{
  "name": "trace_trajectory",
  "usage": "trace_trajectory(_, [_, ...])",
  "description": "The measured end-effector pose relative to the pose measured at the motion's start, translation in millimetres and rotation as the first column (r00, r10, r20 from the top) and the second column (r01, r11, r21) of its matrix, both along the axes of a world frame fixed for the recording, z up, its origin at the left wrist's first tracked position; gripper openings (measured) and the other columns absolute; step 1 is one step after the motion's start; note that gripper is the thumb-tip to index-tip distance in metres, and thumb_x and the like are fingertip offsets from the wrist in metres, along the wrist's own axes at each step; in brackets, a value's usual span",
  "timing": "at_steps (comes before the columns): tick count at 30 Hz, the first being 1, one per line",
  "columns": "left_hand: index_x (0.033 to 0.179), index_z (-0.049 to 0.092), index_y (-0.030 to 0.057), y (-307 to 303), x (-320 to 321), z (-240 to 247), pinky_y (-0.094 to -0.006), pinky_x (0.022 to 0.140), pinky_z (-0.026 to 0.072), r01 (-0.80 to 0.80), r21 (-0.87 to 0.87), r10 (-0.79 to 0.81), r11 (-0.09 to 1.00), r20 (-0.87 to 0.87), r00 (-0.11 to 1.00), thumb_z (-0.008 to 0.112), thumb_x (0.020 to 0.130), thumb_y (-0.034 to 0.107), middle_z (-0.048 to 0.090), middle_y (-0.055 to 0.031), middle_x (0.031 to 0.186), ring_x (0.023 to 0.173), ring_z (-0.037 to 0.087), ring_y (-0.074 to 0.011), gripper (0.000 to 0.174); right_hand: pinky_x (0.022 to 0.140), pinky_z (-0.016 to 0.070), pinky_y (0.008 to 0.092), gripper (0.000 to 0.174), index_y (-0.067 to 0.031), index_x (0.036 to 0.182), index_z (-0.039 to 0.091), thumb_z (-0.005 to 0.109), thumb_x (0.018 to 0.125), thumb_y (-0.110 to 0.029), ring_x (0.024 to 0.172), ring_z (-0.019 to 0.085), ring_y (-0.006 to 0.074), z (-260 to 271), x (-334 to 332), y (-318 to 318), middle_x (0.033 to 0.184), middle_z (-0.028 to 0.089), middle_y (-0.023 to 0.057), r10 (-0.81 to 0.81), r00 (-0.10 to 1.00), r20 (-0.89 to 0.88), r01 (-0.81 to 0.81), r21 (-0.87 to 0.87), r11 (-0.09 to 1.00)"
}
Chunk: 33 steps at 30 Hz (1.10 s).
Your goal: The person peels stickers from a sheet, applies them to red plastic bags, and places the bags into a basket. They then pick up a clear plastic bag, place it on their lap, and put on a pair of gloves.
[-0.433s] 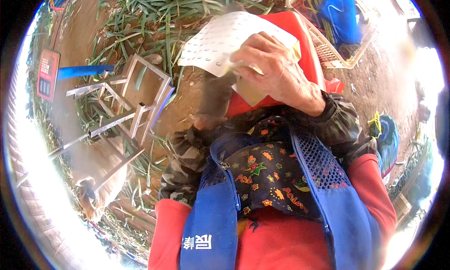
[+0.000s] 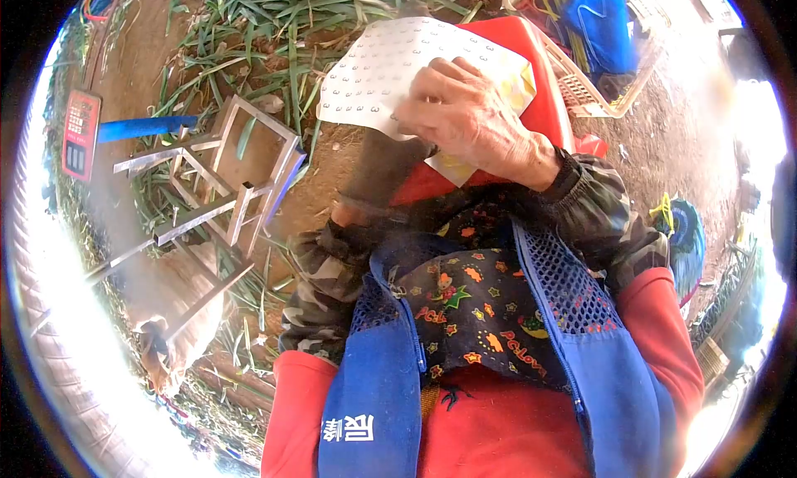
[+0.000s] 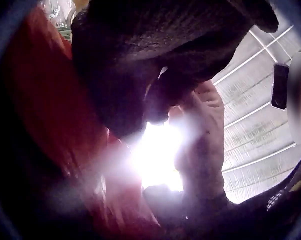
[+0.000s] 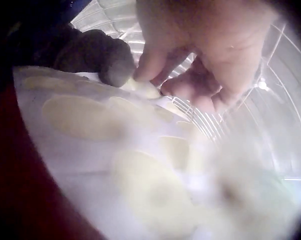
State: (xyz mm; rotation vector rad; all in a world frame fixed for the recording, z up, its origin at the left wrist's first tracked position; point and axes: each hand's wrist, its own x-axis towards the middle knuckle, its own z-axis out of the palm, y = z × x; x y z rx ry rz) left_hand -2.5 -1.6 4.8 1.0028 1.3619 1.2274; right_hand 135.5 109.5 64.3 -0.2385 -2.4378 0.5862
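Observation:
A white sheet (image 2: pixel 365 67) with rows of small printed marks lies over a red surface (image 2: pixel 544 71); yellow patches show at its right corner. My bare right hand (image 2: pixel 477 121) is over the sheet, fingers bent. In the right wrist view, the thumb and fingertips of my right hand (image 4: pixel 180 90) pinch at the edge of the sheet (image 4: pixel 85 150), which shows pale yellow ovals. My left hand (image 2: pixel 386 167) wears a dark glove and is partly hidden under the sheet. Its gloved tip (image 4: pixel 118 67) holds the sheet's edge beside the bare fingers. The left wrist view shows the glove (image 3: pixel 155 45) dark against glare.
A metal frame (image 2: pixel 224 183) stands on the left among scattered green leaves (image 2: pixel 274 13), near a red scale display (image 2: pixel 81 136). At the upper right is a plastic basket (image 2: pixel 581 96) with a blue bag (image 2: pixel 599 26). A blue-green bundle (image 2: pixel 687 246) lies at right.
My right hand has shifted slightly left with its fingers over the sheet. The sheet's left part has turned a little, and more of the left glove shows below it.

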Motion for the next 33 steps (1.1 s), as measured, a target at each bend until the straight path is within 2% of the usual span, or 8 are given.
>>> trace_trajectory(2, [0.115,0.055,-0.0023,0,2,-2,-0.0359,0.085,0.0490,-0.061,0.030,0.062,0.998,-0.021,0.998,0.060,0.082,0.006,0.063,-0.0158,0.104,0.096,0.061,-0.0238,0.034,0.072,0.0456,0.0348,0.011,-0.0158,0.084,0.065,0.070,0.075,-0.014,0.087,0.057,0.0211,1,1,0,0.084,0.055,0.0016,0.027,1.000,0.012,-0.027,-0.001,1.000])
trace_trajectory(10, [0.119,0.051,-0.0039,1,-5,-23,-0.0374,0.087,0.0479,0.061,0.008,-0.059,0.998,-0.176,0.983,0.059,0.082,0.004,0.062,-0.0177,0.109,0.100,0.060,-0.0282,0.039,0.074,0.0445,0.0361,0.003,-0.0125,0.079,0.065,0.067,0.078,-0.014,0.080,0.060,0.0228,-1,-1,-1,0.078,0.058,0.0023,-0.044,0.999,-0.016,0.041,-0.164,0.986])
trace_trajectory(21, [0.118,0.052,-0.0022,1,-1,-25,-0.0367,0.086,0.0489,-0.006,0.100,0.020,0.995,-0.136,0.991,0.059,0.082,0.007,0.061,-0.0170,0.112,0.100,0.060,-0.0282,0.038,0.077,0.0439,0.0362,0.010,-0.0120,0.089,0.065,0.067,0.080,-0.017,0.084,0.059,0.0235,-2,2,-2,0.083,0.059,0.0035,-0.066,0.997,0.037,0.071,-0.165,0.984])
trace_trajectory(24, [0.116,0.053,-0.0021,0,-4,-29,-0.0370,0.087,0.0488,0.020,0.015,-0.018,1.000,-0.118,0.993,0.059,0.082,0.008,0.061,-0.0170,0.111,0.101,0.060,-0.0292,0.036,0.077,0.0441,0.0360,0.010,-0.0121,0.089,0.066,0.067,0.080,-0.017,0.085,0.060,0.0232,-3,2,-2,0.084,0.060,0.0030,-0.052,0.998,0.043,0.059,-0.165,0.985])
trace_trajectory(27, [0.113,0.054,-0.0022,1,-5,-30,-0.0373,0.088,0.0486,0.116,0.064,-0.084,0.991,-0.377,0.922,0.059,0.082,0.008,0.060,-0.0179,0.109,0.102,0.060,-0.0293,0.033,0.076,0.0444,0.0365,0.009,-0.0118,0.088,0.066,0.066,0.080,-0.017,0.085,0.060,0.0236,-3,2,-1,0.084,0.061,0.0034,-0.043,0.998,0.042,0.049,-0.159,0.986])
trace_trajectory(30, [0.113,0.055,-0.0030,1,-10,-41,-0.0375,0.088,0.0485,0.307,0.136,-0.106,0.942,-0.747,0.656,0.059,0.082,0.008,0.060,-0.0192,0.110,0.104,0.060,-0.0299,0.034,0.076,0.0445,0.0368,0.008,-0.0102,0.086,0.066,0.068,0.079,-0.013,0.082,0.059,0.0254,-2,1,-1,0.082,0.060,0.0052,-0.064,0.996,0.056,0.073,-0.186,0.980])
trace_trajectory(32, [0.112,0.056,-0.0030,1,-9,-38,-0.0369,0.088,0.0485,0.275,0.168,-0.086,0.946,-0.691,0.717,0.060,0.081,0.008,0.060,-0.0182,0.110,0.104,0.060,-0.0292,0.033,0.076,0.0448,0.0368,0.008,-0.0091,0.086,0.066,0.068,0.078,-0.010,0.080,0.059,0.0263,-1,0,-2,0.081,0.059,0.0065,-0.081,0.994,0.067,0.093,-0.203,0.975])
trace_trajectory(33, [0.112,0.057,-0.0025,-1,-6,-33,-0.0363,0.088,0.0486,0.169,0.181,-0.057,0.969,-0.501,0.863,0.060,0.081,0.008,0.061,-0.0168,0.110,0.104,0.060,-0.0282,0.033,0.076,0.0451,0.0369,0.008,-0.0087,0.086,0.066,0.068,0.079,-0.009,0.080,0.059,0.0265,0,0,-2,0.081,0.060,0.0069,-0.086,0.994,0.069,0.098,-0.203,0.974])
